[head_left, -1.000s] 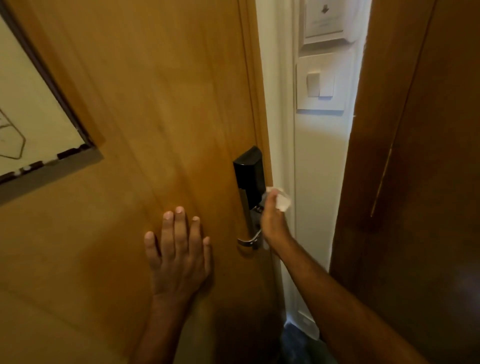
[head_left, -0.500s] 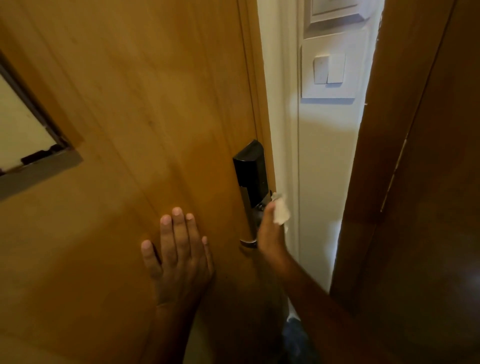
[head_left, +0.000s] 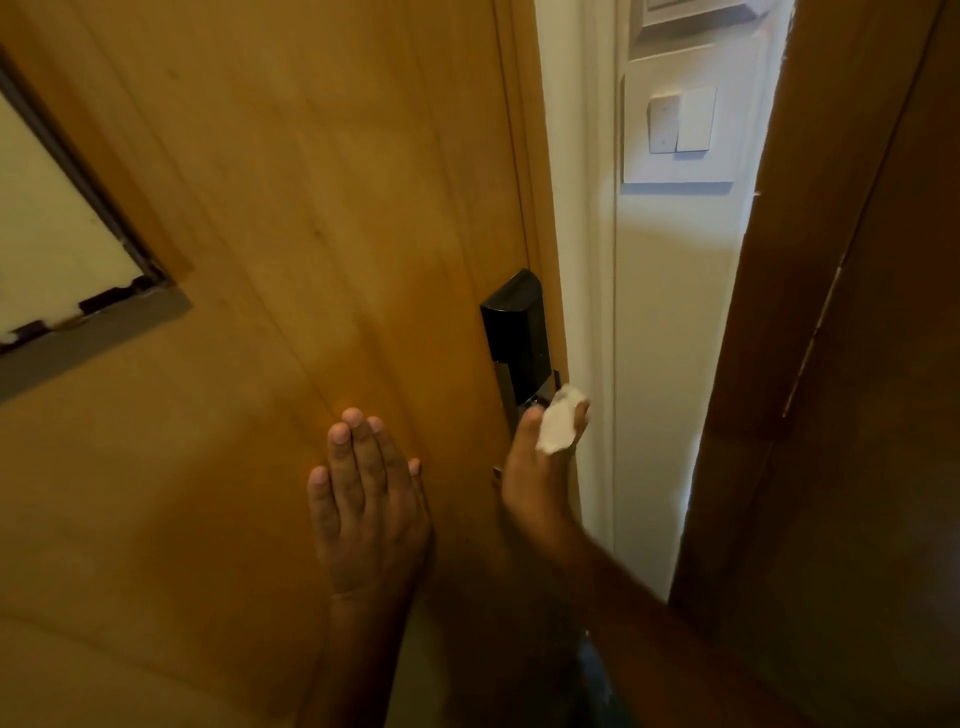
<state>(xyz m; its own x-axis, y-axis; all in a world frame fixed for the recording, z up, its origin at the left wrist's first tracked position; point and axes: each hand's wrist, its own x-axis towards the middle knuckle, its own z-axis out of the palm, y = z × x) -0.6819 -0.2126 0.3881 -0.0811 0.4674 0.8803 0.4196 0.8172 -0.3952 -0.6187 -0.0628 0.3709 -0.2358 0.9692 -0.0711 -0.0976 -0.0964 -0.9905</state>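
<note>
A light wooden door (head_left: 311, 208) fills the left and middle of the head view. On its right edge sits a black electronic lock (head_left: 517, 332) with a metal plate below it. My left hand (head_left: 366, 499) lies flat on the door, fingers straight, left of the lock. My right hand (head_left: 540, 467) pinches a small white wad of tissue (head_left: 558, 426) and holds it against the metal part just under the black lock body. The lever handle is mostly hidden behind my right hand.
A white wall strip with a double light switch (head_left: 680, 122) stands right of the door. A dark wooden panel (head_left: 857, 364) closes off the right side. A framed notice (head_left: 57, 249) hangs on the door at the left.
My right hand with the tissue has slid slightly down and right along the lock. The view has dipped and shifted right. My left hand stays pressed on the door.
</note>
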